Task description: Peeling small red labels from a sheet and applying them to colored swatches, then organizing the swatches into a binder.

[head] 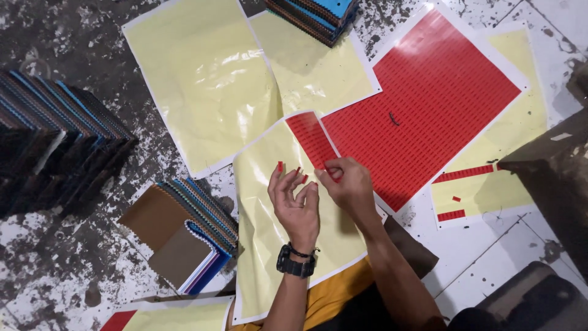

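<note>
Near edge: yellow garment over the lap, a black wristwatch [293,262] on the left wrist. Just beyond, left hand [296,199] palm up over a mostly peeled yellow backing sheet [263,245], fingers spread wide, small red stickers [280,166] stuck on the fingertips. Touching beside it, right hand [348,184] pinched narrow on a sticker at the edge of the remaining red sticker strip [311,138]. Left, fanned fabric swatch books [190,236]. Farther right, a full red sticker sheet [429,104]. Far left, empty yellow sheets [202,79]; far edge, another swatch stack [318,15].
</note>
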